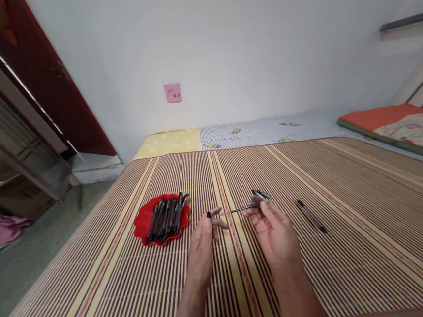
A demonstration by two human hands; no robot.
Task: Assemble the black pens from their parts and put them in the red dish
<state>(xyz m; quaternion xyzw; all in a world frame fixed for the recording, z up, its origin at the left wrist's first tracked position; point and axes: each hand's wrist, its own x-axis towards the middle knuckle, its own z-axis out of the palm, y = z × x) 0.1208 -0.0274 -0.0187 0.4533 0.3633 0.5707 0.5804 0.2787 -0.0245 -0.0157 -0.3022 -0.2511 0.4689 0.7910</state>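
Observation:
My left hand [204, 241] pinches a small black piece, perhaps a pen tip or cap, between thumb and fingers. My right hand [274, 230] grips a thin pen refill [238, 210] that points left toward the left hand, and also holds a clear pen barrel [260, 194] near its fingertips. Both hands hover just above a striped bamboo mat [341, 199]. A red scalloped dish [143, 221] to the left of my left hand holds several black pens [165, 216]. A single dark pen [310, 215] lies on the mat to the right of my right hand.
A white wall carries a pink sticky note [172, 92]. A dark red cabinet [37, 69] stands at the left above the floor. A folded orange-edged quilt [403, 123] lies at the far right. A patterned sheet [258, 130] shows beyond the mat.

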